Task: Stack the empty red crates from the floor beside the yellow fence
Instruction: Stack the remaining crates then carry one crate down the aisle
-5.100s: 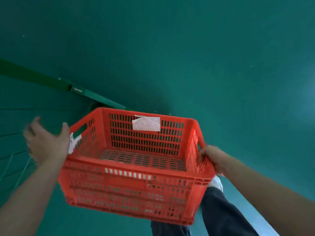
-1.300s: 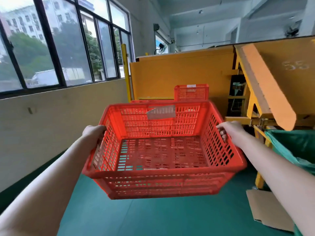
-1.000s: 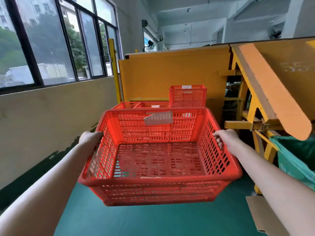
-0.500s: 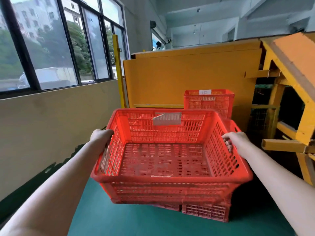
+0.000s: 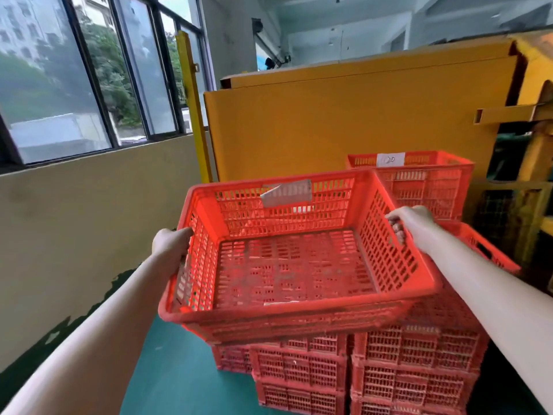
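- Head view: an empty red crate [image 5: 293,265] hangs mid-frame, tilted, over stacked red crates [image 5: 416,363] at 5 o'clock.
- The left hand [image 5: 172,244] curls round the crate's left rim at 9 o'clock. The right hand [image 5: 410,223] grips the right rim at 3 o'clock, fingers hooked inside.
- A yellow fence panel [image 5: 344,121] stands at 12 o'clock, with a labelled crate [image 5: 419,181] before it at 2 o'clock.
- Windows [image 5: 74,85] line 10 o'clock; green floor [image 5: 179,369] shows at 7 o'clock.

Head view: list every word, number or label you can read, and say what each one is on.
White label on the rear crate: a handwritten mark, too blurred to read.
Grey label on the held crate: partly peeled, no legible text.
No other text is visible.
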